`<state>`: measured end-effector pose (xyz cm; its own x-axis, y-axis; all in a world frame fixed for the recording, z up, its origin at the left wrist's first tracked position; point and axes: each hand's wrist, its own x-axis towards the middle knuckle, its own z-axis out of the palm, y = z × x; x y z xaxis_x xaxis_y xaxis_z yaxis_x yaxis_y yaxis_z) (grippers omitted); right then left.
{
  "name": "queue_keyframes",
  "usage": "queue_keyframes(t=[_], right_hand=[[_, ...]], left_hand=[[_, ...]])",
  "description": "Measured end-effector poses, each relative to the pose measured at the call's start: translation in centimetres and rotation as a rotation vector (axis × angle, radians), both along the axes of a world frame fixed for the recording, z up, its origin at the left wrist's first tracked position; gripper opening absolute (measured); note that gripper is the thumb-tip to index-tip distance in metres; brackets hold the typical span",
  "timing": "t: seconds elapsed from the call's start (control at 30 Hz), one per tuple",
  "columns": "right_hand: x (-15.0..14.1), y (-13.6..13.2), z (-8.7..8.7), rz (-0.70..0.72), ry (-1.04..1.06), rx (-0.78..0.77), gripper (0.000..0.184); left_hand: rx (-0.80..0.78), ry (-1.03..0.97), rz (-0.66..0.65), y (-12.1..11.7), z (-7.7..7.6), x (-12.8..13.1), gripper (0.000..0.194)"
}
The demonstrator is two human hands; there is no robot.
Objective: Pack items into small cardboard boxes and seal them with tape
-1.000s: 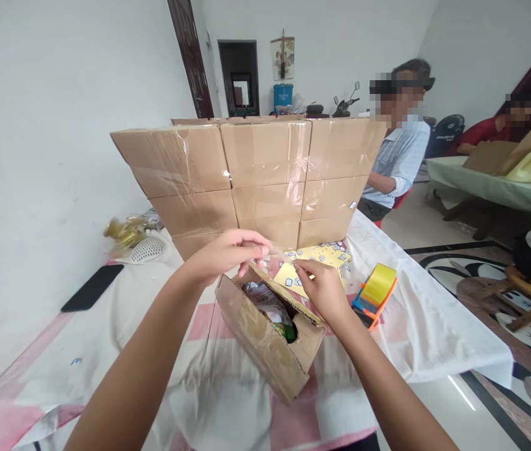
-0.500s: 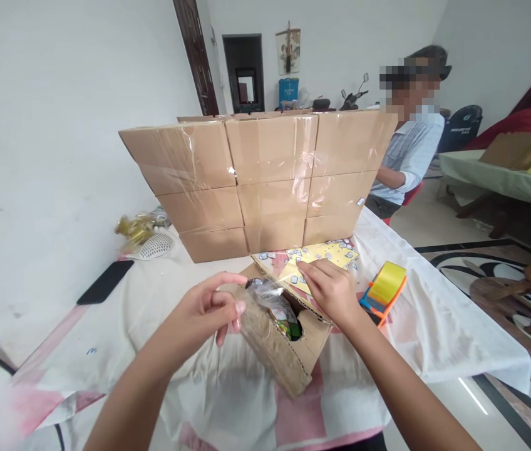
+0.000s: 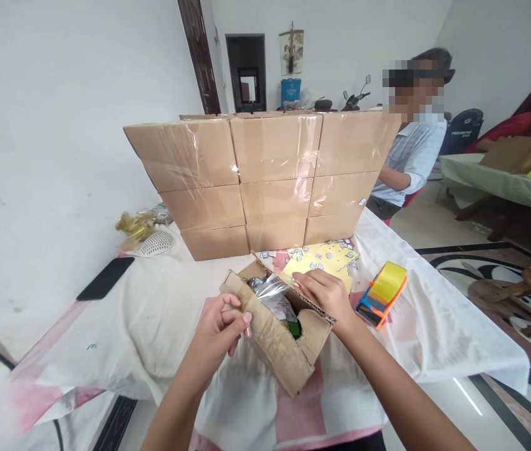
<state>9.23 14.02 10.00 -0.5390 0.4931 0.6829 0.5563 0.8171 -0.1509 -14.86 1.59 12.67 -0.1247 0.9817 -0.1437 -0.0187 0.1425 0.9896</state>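
Observation:
A small brown cardboard box (image 3: 288, 366) lies at an angle on the cloth in front of me, its top open. Inside it, clear plastic wrap (image 3: 272, 288) and a green-marked packet (image 3: 293, 327) show. My left hand (image 3: 225, 326) is at the box's left side, fingers curled and thumb against the edge. With bent fingers, my right hand (image 3: 324, 293) grips the raised right flap. A yellow tape roll (image 3: 388, 282) in an orange and blue dispenser (image 3: 372, 308) lies right of my right hand.
Behind the box stands a tall taped stack of cartons (image 3: 275, 181). A dark phone (image 3: 106, 279) and a white perforated object (image 3: 156, 243) lie left. A yellow patterned sheet (image 3: 324, 260) lies beyond my right hand. A person (image 3: 416, 150) sits behind the stack at right.
My left hand has moved right and down onto the box's left side. The box's left flap has come up, and my right hand has shifted slightly lower along the right flap.

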Motion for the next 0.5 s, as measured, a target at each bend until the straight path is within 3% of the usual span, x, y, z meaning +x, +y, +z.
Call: queue_keyframes(t=[0.3,0.5], right_hand=[[0.3,0.0,0.2,0.082,-0.034,-0.069,0.031],[0.5,0.0,0.3,0.164,-0.017,-0.105,0.033]], left_hand=[[0.037,-0.075,0.084,-0.1,0.1,1.2,0.040],[0.079,-0.150,0.023,0.2,-1.2,0.5,0.040]])
